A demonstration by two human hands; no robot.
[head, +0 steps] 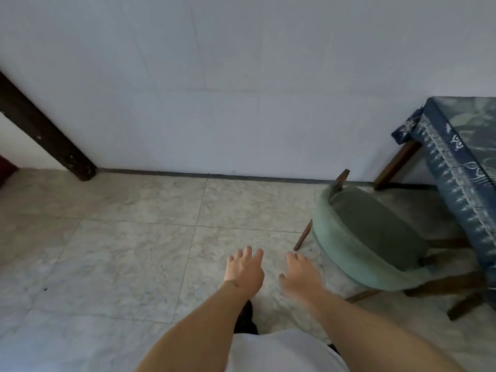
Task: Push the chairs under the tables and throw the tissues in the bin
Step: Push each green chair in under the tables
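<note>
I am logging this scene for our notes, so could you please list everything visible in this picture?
Round green upholstered chair with wooden legs: one, green and brown, right of centre, beside the table, seat partly under its edge.
Table draped in a blue patterned cloth: one, blue and white, far right, wooden legs showing.
Dark wooden beam: one, dark brown, left, slanting down to the floor.
Pale marbled floor tiles: many, cream-grey, lower half.
Plain wall: one, whitish, upper half.
Left hand: one, bare, empty, fingers spread, over the floor.
Right hand: one, bare, empty, near the chair.

head view, facing down, floor (120, 251) near
</note>
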